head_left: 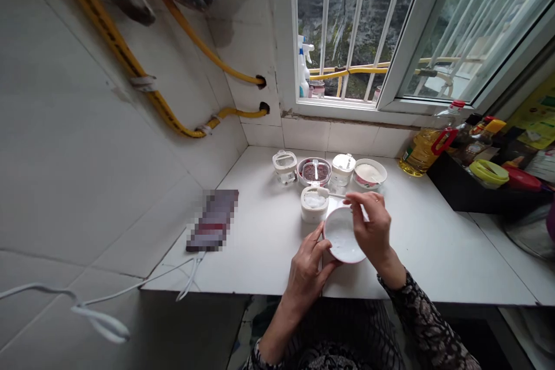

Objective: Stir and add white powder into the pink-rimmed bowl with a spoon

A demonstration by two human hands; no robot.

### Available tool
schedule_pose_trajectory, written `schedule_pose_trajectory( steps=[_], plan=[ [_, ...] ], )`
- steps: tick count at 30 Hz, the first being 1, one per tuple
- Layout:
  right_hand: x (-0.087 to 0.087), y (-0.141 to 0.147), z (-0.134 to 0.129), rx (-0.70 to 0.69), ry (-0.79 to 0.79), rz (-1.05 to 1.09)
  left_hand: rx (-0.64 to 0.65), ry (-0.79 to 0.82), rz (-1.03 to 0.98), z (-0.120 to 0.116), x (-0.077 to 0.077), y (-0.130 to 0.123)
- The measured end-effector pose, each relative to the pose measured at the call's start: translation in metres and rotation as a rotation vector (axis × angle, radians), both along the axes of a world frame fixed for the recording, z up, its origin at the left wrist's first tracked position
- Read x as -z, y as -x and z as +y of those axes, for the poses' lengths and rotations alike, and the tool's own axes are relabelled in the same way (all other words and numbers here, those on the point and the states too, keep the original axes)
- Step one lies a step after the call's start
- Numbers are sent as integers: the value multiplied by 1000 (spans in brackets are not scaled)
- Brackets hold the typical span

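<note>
My left hand [307, 269] grips the left rim of a white bowl [344, 237], tilted on the counter near its front edge. Pinched in my right hand [373, 225] is a small white spoon [336, 195], whose tip is at the mouth of an open white jar [314, 208]. White grains fill that jar, and a few white specks lie in the bowl. Behind the jar stand a lidded jar [285, 169], a bowl of dark red contents [307, 165], a second lidded jar [343, 169] and a bowl of pale powder [370, 173].
A pixelated phone-like slab [213, 222] with a white cable [169, 270] lies on the left of the counter [260, 231]. An oil bottle [420, 147] and a black box [457, 188] of condiments stand at the right. Yellow pipes [173, 121] run along the left wall.
</note>
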State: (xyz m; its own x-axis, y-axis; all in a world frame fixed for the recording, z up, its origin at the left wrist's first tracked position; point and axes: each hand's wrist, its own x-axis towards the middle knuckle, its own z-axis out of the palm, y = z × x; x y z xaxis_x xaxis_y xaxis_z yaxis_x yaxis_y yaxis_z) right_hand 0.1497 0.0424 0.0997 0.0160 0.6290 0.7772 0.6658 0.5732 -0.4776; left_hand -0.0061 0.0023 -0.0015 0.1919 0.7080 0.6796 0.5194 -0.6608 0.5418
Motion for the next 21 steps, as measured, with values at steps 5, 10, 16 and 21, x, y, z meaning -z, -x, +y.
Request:
schedule_pose_trajectory(
  steps=[5, 10, 16, 21],
  plan=[
    [9, 1, 7, -36, -94, -257, 4, 3, -20, 0, -1, 0],
    [1, -24, -18, 98, -18, -78, 10, -9, 24, -1, -6, 1],
    [17, -59, -65, 102, 19, -357, -7, -151, 104, -3, -6, 1],
    [34, -58, -86, 100, 84, -420, -31, -203, 149, -4, -4, -1]
  ],
)
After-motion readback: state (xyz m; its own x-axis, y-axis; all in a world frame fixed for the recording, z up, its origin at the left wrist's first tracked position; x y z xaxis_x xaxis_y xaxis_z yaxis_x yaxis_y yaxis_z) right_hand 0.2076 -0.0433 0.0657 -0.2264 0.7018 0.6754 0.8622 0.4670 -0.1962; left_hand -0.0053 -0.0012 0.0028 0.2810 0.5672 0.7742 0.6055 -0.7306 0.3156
